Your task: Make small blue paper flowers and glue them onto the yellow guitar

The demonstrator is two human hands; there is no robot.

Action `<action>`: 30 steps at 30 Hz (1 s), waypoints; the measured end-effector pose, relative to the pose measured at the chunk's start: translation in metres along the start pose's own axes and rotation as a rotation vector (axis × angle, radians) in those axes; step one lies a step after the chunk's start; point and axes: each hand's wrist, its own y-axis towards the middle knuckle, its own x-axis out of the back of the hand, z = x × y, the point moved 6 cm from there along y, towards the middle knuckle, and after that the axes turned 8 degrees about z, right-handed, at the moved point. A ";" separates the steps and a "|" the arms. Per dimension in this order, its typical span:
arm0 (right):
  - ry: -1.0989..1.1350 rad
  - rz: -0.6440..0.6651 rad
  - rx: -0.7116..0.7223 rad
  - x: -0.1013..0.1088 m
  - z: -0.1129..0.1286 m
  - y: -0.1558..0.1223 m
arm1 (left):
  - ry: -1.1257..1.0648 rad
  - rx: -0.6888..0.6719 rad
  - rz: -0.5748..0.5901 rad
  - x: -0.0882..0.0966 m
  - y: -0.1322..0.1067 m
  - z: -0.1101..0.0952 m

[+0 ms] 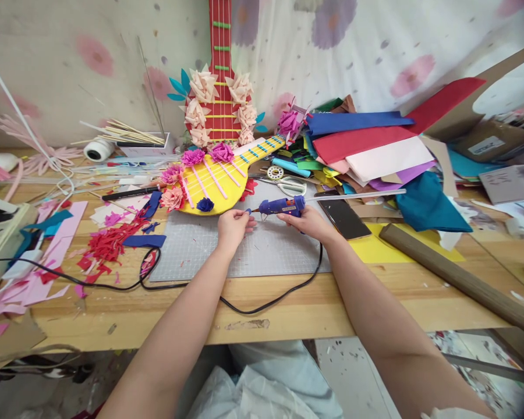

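My right hand is wrapped round a blue hot glue gun, its nozzle pointing left and a long glue stick trailing out of its back. Close to the nozzle, my left hand pinches a small dark blue paper piece, mostly hidden by the fingers. Both hands are over a grey cutting mat. Just behind them lies a yellow cardboard guitar with pink strips, strings and paper flowers. One blue paper flower sits on its lower edge.
A red guitar with peach flowers stands behind. Paper scraps litter the left. A phone, folded coloured paper and a brown roll are at right. The glue gun's black cord loops across the table front.
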 end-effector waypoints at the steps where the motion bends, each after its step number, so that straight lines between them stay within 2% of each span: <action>1: -0.003 0.002 0.001 0.000 0.000 0.000 | 0.000 0.001 0.001 0.000 0.000 0.000; 13: -0.019 -0.006 -0.008 0.000 0.001 0.000 | 0.019 0.013 0.010 -0.001 -0.001 0.002; 24: 0.119 -0.017 -0.010 0.000 -0.004 0.002 | 0.087 -0.091 0.077 -0.004 -0.004 0.002; 27: 0.224 -0.126 0.008 0.010 -0.010 0.005 | 0.050 -0.116 0.133 -0.007 -0.007 -0.001; 30: 0.168 -0.332 -0.100 0.026 -0.025 0.009 | -0.026 -0.123 0.132 -0.006 -0.011 -0.006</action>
